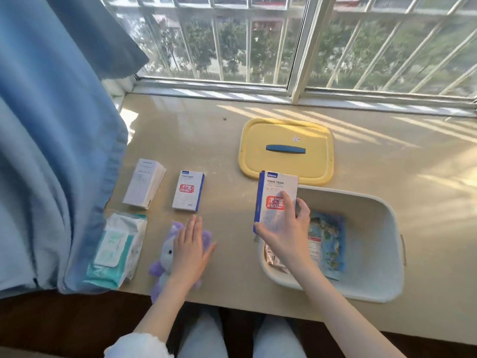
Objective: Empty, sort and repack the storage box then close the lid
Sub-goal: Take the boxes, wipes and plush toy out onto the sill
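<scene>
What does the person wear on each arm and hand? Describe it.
Both hands are bare: the left hand and right hand show no gloves, rings or watch. A white fleecy sleeve covers the left arm near the elbow; the right forearm shows none.

A blue curtain [51,151] hangs left of the barred window [258,47].

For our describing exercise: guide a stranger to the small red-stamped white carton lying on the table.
From the flat yellow plastic lid, look toward the blue fabric curtain. Two white cardboard cartons lie side by side on the beige table; pick the carton nearer the lid. Unlike its plain neighbour, it bears a blue edge and red stamp.
</scene>
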